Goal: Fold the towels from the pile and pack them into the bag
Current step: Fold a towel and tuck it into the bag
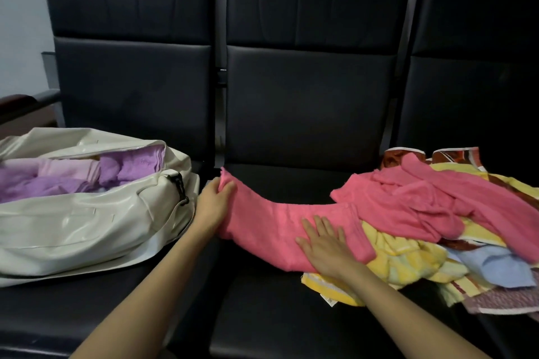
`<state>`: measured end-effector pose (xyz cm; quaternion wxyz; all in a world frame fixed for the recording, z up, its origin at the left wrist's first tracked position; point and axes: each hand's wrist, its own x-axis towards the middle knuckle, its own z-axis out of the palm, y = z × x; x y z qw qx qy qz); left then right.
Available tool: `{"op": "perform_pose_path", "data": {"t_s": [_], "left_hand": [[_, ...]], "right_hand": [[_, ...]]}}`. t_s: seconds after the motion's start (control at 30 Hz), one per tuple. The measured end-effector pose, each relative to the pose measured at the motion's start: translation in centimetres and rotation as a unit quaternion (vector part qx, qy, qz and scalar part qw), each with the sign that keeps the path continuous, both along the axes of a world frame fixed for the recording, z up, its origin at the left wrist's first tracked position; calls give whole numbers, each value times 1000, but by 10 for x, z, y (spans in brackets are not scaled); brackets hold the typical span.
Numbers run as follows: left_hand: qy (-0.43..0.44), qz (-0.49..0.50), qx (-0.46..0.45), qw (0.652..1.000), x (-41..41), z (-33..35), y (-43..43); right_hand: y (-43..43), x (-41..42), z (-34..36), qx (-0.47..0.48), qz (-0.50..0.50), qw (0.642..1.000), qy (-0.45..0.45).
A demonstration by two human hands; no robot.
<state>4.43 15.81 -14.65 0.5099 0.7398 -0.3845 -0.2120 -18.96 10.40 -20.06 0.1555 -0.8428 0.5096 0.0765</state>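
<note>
L hand [214, 202] grips long rumpled pink towel [271, 221], R hand [323, 245] flat atop.

Bare middle seat [291, 323] front, bag [73, 227] left, towel pile [423, 256] right

A waiting room or office lobby, by the look: a row of linked black padded seats [306, 114] against a plain pale wall [20, 23].

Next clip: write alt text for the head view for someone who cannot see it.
A person's left hand holds one end of a pink towel stretched across a black seat while the right hand presses flat on it. A mixed towel pile lies to the right; an open cream bag holding purple towels sits left.
</note>
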Motion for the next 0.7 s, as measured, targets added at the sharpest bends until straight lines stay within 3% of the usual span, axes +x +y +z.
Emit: {"op": "perform_pose_path", "data": {"t_s": [0.1, 0.17, 0.33, 0.5, 0.57, 0.7], "left_hand": [[21, -61, -11, 998, -30, 11, -15], [6, -104, -2, 995, -57, 14, -26], [-10, -208, 60, 976, -127, 4, -47], [125, -348, 116, 922, -165, -20, -47], [69, -329, 116, 935, -160, -26, -47], [-182, -228, 128, 948, -129, -29, -34]], "right_hand": [[-5, 3, 3, 5, 12, 999, -32], [-11, -8, 8, -5, 4, 995, -101], [-26, -47, 23, -41, -128, 954, -267], [-30, -60, 29, -39, -195, 937, -287], [-29, -57, 34, -26, -209, 935, -287], [-29, -50, 30, -5, -191, 955, -226]]}}
